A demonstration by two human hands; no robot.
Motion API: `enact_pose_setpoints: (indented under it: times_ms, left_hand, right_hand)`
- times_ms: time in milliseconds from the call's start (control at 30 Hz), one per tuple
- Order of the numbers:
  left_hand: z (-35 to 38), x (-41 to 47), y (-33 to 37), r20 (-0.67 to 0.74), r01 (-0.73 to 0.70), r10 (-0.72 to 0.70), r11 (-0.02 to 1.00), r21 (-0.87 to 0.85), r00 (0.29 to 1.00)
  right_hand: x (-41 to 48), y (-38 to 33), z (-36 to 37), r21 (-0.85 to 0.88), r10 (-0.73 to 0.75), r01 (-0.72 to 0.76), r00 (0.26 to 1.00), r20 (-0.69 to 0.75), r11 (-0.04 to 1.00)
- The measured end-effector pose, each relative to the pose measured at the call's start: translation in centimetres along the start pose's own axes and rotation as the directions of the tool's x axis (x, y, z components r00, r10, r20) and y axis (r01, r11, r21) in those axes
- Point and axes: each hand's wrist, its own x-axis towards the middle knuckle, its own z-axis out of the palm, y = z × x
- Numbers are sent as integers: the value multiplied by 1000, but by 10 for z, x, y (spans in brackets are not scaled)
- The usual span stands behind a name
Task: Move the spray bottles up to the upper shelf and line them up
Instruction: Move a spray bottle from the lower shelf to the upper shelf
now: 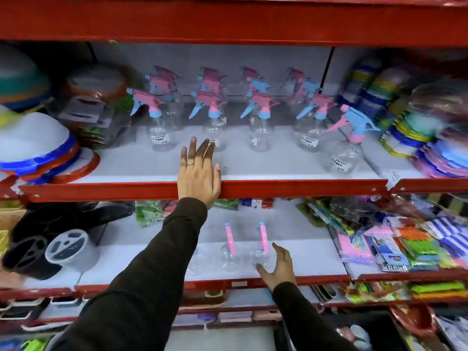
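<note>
You wear long, dark brown sleeves (pixel 141 269) on both arms, snug at the wrists, the cuffs plain (no buttons or markings show). Your left hand (pixel 198 173) carries a thin, pale metal ring (pixel 190 164) on one finger; your right hand (pixel 279 268) is bare.

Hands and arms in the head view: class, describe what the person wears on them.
Both arms are covered to the wrist by long, dark brown-black sleeves of plain, unmarked fabric. The left hand wears a thin ring on one finger. The right hand is bare, with no ring, watch or glove visible.
</note>
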Motion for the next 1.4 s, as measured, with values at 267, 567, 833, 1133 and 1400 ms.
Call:
enact_pose_setpoints:
  times_ms: [267,567,833,1133,1400]
  left_hand:
    - [5,5,-5,18,-18,17,997,72,1000]
    - [6,4,-4,-3,-1,2,996,92,1000]
    - [3,1,-1,13,20,-21,996,92,1000]
    - [1,0,1,22,26,-28,995,101,999]
    - [2,1,0,11,21,-22,997,80,1000]
  right_hand:
    - [30,-14,17,88,225,-230,972,63,969]
    - [11,-11,2,242,45,-28,997,-66,970]
    - [-6,-52,-52,139,-346,393,898,-271,909]
    - [3,-114,-111,68,-551,622,734,-397,780]
    - [42,-191,-149,117,-480,629,689,-543,769]
